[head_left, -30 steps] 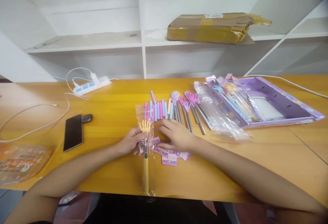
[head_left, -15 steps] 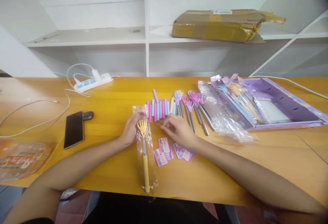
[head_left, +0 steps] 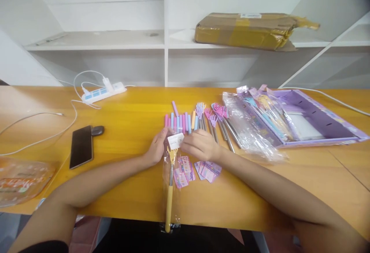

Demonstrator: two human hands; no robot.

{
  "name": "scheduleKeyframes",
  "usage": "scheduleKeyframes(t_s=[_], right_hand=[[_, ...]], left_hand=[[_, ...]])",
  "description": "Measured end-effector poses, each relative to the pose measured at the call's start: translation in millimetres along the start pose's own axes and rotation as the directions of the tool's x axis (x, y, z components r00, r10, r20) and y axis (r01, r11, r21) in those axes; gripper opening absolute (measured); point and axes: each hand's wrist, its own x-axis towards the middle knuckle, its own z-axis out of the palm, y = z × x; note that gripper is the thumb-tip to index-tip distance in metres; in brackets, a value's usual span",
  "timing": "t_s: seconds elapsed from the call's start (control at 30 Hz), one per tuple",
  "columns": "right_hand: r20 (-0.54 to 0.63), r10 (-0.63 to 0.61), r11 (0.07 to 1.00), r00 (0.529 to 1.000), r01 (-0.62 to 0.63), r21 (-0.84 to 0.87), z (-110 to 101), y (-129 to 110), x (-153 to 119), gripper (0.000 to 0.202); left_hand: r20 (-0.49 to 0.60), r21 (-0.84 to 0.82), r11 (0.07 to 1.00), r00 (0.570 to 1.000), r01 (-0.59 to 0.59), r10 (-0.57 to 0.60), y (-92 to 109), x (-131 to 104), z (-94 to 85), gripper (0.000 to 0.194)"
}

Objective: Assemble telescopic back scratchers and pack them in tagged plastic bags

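Note:
My left hand (head_left: 157, 147) is closed on the top edge of a clear plastic bag (head_left: 176, 199). Inside it lies a back scratcher (head_left: 169, 208) with a yellow hand-shaped head, a metal shaft and a yellow handle, whose end hangs past the table's front edge. My right hand (head_left: 200, 145) pinches a small white printed card (head_left: 175, 141) at the bag's mouth, over the scratcher's head. Pink and purple cards (head_left: 186, 168) lie just below my right hand. Beyond both hands are several pastel tubes (head_left: 180, 122) in a row.
Scratcher heads on metal shafts (head_left: 219, 112) lie right of the tubes. Farther right are clear bags (head_left: 248, 129) and a purple box (head_left: 318, 110). A phone (head_left: 81, 147), a power strip (head_left: 104, 93) and cables are on the left. A taped carton (head_left: 245, 29) sits on the shelf.
My right hand has moved to the bag's top with the white card, now in front of the scratcher's head. The bag and my left hand have shifted slightly right and the bag's lower end toward me.

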Motion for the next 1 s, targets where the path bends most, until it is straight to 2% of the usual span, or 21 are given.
scheduleKeyframes(t_s=[0.1,0.2,0.3,0.43,0.57,0.67,0.73,0.77,0.87,1.0], right_hand=[[-0.027,-0.08,0.997,0.996,0.08,-0.005,1.7,2.9,-4.7,0.016],[-0.001,-0.076,0.997,0.997,0.076,0.013,2.3,2.8,-9.7,0.016],[-0.003,-0.03,0.999,1.0,0.03,0.03,5.7,3.1,-12.6,0.017],[-0.061,0.071,0.997,0.996,-0.069,0.025,12.5,3.9,-13.8,0.011],[-0.141,0.161,0.986,0.977,-0.153,0.067,13.3,4.4,-12.5,0.011],[-0.142,0.03,0.991,0.989,-0.011,0.13,10.5,4.0,-10.6,0.005],[-0.082,-0.069,0.982,0.994,0.082,0.169,9.9,2.0,-9.5,0.008],[-0.045,-0.079,0.98,0.996,0.086,0.178,10.6,0.3,-9.2,0.011],[0.013,0.011,0.989,1.0,-0.013,0.149,16.2,-5.1,-10.2,0.012],[-0.037,0.148,0.986,0.988,-0.144,0.089,24.5,-7.1,-13.9,0.014]], left_hand=[[-0.001,0.014,1.0,1.0,0.025,-0.025,-3.5,1.3,0.5,0.064],[0.039,0.02,1.0,0.999,0.023,-0.024,-5.4,-0.3,-2.4,0.065],[0.084,0.016,1.0,0.996,0.022,-0.024,-5.2,-0.7,-3.5,0.065],[0.163,-0.017,0.999,0.986,0.04,-0.037,-4.4,-0.2,-2.2,0.066],[0.172,0.033,0.999,0.985,0.015,-0.02,-0.4,-3.7,-0.8,0.066],[0.142,0.075,0.997,0.99,0.0,-0.011,5.6,-6.2,0.4,0.063],[0.121,0.09,0.996,0.993,-0.004,-0.007,8.7,-6.3,1.0,0.063],[0.112,0.088,0.996,0.994,-0.001,-0.009,9.4,-5.9,1.0,0.063],[0.083,0.049,0.999,0.996,0.014,-0.018,6.1,-3.0,0.4,0.062],[0.066,-0.034,0.999,0.997,0.03,-0.027,-4.7,1.3,-1.2,0.06]])
